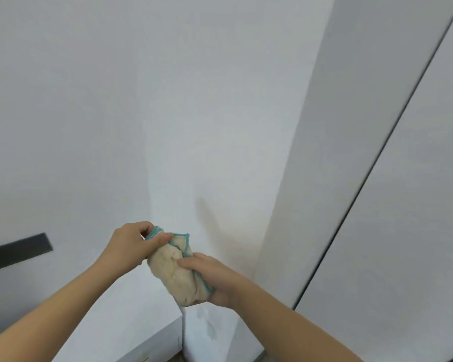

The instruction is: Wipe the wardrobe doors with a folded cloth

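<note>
The left hand [131, 246] has its fingers curled round the top end of the cloth [178, 273], with the thumb pressed on the blue edge. The right hand [215, 278] has its fingers wrapped round the bottom end, thumb on the front. The cloth is cream with a blue-green border, bunched up into a roll between both hands, held in the air in front of a white wall [168, 100]. The white wardrobe doors [377, 178] stand to the right, with a dark gap between them. A white box-like cabinet [131, 322] sits below the hands.
</note>
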The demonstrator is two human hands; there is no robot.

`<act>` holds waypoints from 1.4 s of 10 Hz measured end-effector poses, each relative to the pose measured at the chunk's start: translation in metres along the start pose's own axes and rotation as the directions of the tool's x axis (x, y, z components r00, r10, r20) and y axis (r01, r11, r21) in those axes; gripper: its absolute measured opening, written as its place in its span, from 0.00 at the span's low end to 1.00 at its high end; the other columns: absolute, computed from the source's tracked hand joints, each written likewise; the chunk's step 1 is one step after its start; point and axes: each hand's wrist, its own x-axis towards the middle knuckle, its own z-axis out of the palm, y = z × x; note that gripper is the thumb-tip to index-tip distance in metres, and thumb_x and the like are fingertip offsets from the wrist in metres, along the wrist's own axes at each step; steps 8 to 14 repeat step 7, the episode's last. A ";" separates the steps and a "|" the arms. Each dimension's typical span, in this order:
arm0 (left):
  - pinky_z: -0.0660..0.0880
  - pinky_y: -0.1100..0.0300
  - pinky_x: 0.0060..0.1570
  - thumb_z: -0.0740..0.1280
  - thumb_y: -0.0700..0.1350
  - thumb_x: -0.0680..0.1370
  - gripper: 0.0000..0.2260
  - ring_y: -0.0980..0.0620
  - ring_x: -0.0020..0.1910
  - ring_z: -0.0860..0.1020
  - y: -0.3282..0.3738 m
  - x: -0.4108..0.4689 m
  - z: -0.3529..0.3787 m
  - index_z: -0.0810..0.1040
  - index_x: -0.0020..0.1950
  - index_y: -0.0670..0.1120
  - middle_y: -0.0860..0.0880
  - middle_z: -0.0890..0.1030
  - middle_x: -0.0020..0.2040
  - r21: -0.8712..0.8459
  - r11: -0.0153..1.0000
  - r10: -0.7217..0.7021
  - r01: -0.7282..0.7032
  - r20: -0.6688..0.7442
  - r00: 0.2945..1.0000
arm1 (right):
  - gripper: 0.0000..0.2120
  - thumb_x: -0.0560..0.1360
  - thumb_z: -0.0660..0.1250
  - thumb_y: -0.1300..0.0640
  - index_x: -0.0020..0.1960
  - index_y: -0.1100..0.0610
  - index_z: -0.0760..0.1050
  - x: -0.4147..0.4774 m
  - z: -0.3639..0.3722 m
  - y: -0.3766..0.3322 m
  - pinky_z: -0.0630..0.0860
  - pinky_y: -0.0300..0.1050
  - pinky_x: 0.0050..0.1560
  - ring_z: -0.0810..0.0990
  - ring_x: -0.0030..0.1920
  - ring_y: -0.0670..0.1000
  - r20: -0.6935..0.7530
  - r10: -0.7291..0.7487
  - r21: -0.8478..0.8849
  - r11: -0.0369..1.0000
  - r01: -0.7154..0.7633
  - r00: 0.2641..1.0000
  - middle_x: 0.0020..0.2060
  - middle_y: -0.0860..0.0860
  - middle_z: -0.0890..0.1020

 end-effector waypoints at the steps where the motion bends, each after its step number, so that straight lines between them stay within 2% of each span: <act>1: 0.71 0.61 0.27 0.72 0.53 0.73 0.21 0.50 0.27 0.71 -0.051 0.033 -0.021 0.74 0.39 0.34 0.44 0.75 0.30 0.024 0.992 -0.122 0.123 -0.059 0.991 | 0.14 0.77 0.63 0.50 0.60 0.55 0.76 0.062 0.017 0.003 0.79 0.51 0.48 0.80 0.48 0.55 0.001 0.124 0.131 0.984 -0.123 0.992 0.50 0.54 0.81; 2: 0.70 0.60 0.29 0.71 0.55 0.73 0.19 0.49 0.28 0.71 -0.098 0.061 -0.041 0.71 0.35 0.41 0.45 0.74 0.31 0.039 0.974 -0.219 0.225 -0.121 0.968 | 0.12 0.77 0.63 0.51 0.56 0.55 0.78 0.121 0.041 0.006 0.79 0.49 0.46 0.80 0.49 0.55 -0.017 0.166 0.219 0.963 -0.158 0.986 0.50 0.54 0.81; 3: 0.74 0.52 0.34 0.71 0.56 0.73 0.19 0.48 0.30 0.73 -0.133 0.082 -0.057 0.71 0.35 0.43 0.42 0.76 0.33 0.052 0.952 -0.287 0.301 -0.182 0.940 | 0.12 0.77 0.62 0.53 0.57 0.57 0.76 0.169 0.061 0.006 0.79 0.50 0.45 0.80 0.51 0.56 -0.074 0.207 0.287 0.941 -0.178 0.976 0.53 0.56 0.81; 4: 0.77 0.48 0.44 0.68 0.55 0.76 0.17 0.46 0.36 0.81 -0.162 0.098 -0.071 0.77 0.44 0.40 0.40 0.82 0.44 0.023 0.933 -0.348 0.360 -0.202 0.915 | 0.16 0.78 0.61 0.51 0.62 0.57 0.72 0.205 0.076 0.002 0.79 0.55 0.47 0.78 0.57 0.58 -0.103 0.241 0.351 0.917 -0.191 0.965 0.58 0.57 0.79; 5: 0.71 0.51 0.61 0.65 0.53 0.79 0.21 0.43 0.61 0.76 -0.184 0.103 -0.077 0.71 0.68 0.43 0.42 0.75 0.65 0.092 0.904 -0.402 0.417 -0.147 0.904 | 0.18 0.79 0.61 0.49 0.67 0.54 0.66 0.220 0.077 0.002 0.76 0.58 0.54 0.76 0.60 0.60 -0.212 0.267 0.242 0.946 -0.214 0.940 0.60 0.55 0.73; 6: 0.65 0.53 0.64 0.65 0.49 0.79 0.23 0.43 0.68 0.69 -0.198 0.102 -0.075 0.67 0.72 0.43 0.41 0.70 0.70 0.106 0.889 -0.430 0.445 -0.140 0.892 | 0.22 0.78 0.61 0.49 0.70 0.52 0.63 0.222 0.067 0.006 0.75 0.55 0.56 0.72 0.62 0.58 -0.330 0.284 0.115 0.959 -0.260 0.900 0.63 0.53 0.68; 7: 0.66 0.56 0.60 0.64 0.47 0.80 0.18 0.45 0.65 0.72 -0.197 0.102 -0.066 0.71 0.69 0.43 0.44 0.73 0.67 0.131 0.908 -0.379 0.398 -0.150 0.913 | 0.19 0.78 0.61 0.52 0.68 0.52 0.66 0.220 0.059 0.010 0.76 0.53 0.58 0.73 0.58 0.54 -0.383 0.210 0.037 0.977 -0.212 0.900 0.53 0.50 0.72; 14: 0.66 0.56 0.60 0.64 0.47 0.80 0.18 0.45 0.65 0.72 -0.197 0.102 -0.066 0.71 0.69 0.43 0.44 0.73 0.67 0.131 0.908 -0.379 0.398 -0.150 0.913 | 0.19 0.78 0.61 0.52 0.68 0.52 0.66 0.220 0.059 0.010 0.76 0.53 0.58 0.73 0.58 0.54 -0.383 0.210 0.037 0.977 -0.212 0.900 0.53 0.50 0.72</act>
